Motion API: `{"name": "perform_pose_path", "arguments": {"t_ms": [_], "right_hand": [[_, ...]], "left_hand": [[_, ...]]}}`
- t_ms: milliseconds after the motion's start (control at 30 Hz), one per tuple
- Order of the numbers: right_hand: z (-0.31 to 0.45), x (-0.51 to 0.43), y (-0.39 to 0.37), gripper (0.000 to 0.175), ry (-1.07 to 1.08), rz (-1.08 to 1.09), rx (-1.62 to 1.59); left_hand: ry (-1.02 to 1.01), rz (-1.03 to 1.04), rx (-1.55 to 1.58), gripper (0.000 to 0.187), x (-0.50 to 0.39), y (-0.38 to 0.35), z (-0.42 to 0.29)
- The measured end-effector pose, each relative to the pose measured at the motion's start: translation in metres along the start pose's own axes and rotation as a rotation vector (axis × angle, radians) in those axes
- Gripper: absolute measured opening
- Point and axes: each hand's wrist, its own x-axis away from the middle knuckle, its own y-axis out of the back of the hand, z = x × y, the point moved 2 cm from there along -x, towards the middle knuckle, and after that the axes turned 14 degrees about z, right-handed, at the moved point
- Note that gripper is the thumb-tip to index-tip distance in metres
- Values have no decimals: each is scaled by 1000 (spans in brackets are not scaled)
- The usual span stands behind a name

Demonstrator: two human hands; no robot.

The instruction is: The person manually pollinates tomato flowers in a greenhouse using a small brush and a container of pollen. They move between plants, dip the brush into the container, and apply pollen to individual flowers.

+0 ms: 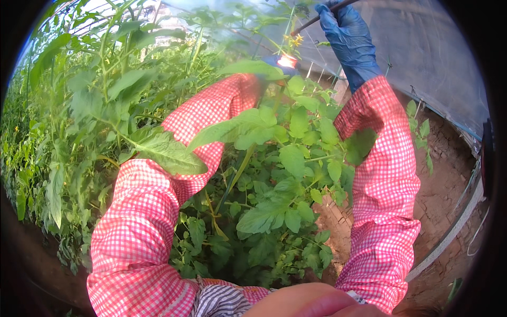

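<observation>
My right hand (350, 43), in a blue disposable glove, grips a thin dark brown stick-like tool (323, 18) at the top of the view. The tool's tip meets or lies just by a cluster of yellow tomato flowers (295, 41). Below those flowers is my left hand (273, 61), also blue-gloved and largely hidden by a leaf. It appears to hold a small, overexposed pinkish-white object (287, 61), too bright to identify. A leafy tomato plant (293, 158) stands between my red-and-white checked sleeves.
Dense tomato plants (79, 130) crowd the left side, with green strings (291, 25) rising among them. Plastic greenhouse sheeting (427, 55) forms the wall at the upper right. Bare, cracked soil (439, 190) lies at right, beside a pale curved strip (447, 241).
</observation>
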Motion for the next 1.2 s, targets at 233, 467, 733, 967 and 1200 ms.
{"name": "perform_pose_path", "arguments": {"t_ms": [233,467,733,967,1200], "right_hand": [[1,-1,-3,13,-60,2,55],[5,-1,-4,16,-56,-22,104],[-12,3,6,14,-74,-16,-131],[-40,16,11,7,-96,-111,-399],[-30,55,22,10,-16,-163,-483]], "left_hand": [[-2,23,23,47,6,-6,-8],[31,-73,-13,47,4,-9,-7],[-5,-57,20,41,1,-16,-4],[-74,71,176,39,-3,-12,2],[-182,130,359,40,10,1,-1]]}}
